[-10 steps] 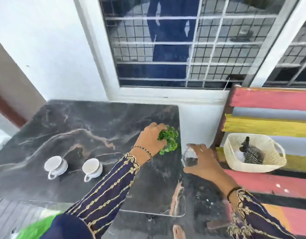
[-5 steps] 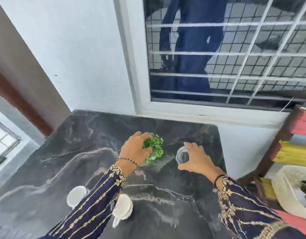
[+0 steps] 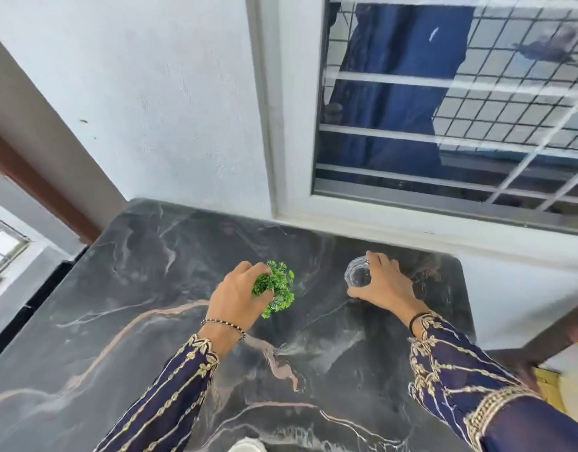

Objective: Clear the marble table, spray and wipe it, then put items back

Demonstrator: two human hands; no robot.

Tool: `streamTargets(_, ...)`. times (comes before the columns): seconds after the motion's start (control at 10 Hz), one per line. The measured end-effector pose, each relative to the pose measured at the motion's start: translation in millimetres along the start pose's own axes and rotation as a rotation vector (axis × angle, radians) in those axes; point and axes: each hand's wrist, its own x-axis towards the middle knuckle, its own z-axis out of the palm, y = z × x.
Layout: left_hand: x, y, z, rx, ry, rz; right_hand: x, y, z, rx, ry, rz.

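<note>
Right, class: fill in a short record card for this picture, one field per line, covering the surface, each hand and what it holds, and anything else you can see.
surface: dark marble table, veined pink and white
left hand: closed around a small green plant
right hand: gripping a clear glass from its side
glass contents: looks empty
near edge: part of a white cup, cut off by the frame
behind: white wall, barred window

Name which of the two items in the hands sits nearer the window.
The clear glass, under the right hand. The green plant in the left hand is nearer the table's middle.
</note>
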Motion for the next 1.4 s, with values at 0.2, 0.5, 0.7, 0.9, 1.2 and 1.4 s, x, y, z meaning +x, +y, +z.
streamTargets(0.2, 9, -20, -4, -0.003, -0.012, -0.032, -1, -19, 4, -0.105, 0.021, 0.005)
streamTargets(0.5, 31, -81, -29, -0.038, -0.003, -0.049, -15, -142, 38, 0.244, -0.039, -0.266)
streamTargets(0.7, 62, -144, -63, -0.073, 0.033, 0.004, 3, -265, 73, 0.778, -0.172, -0.22)
streamTargets(0.9, 108, -199, -90, -0.091, 0.057, 0.007, 38, -339, 89, 0.92, -0.102, -0.191)
streamTargets(1.2, 141, -233, -89, -0.175, 0.029, 0.035, 68, -371, 100, 0.983, -0.078, -0.103)
streamTargets(1.4, 126, -225, -91, 0.111, 0.126, 0.042, 51, -370, 93, 1.018, -0.107, -0.06)
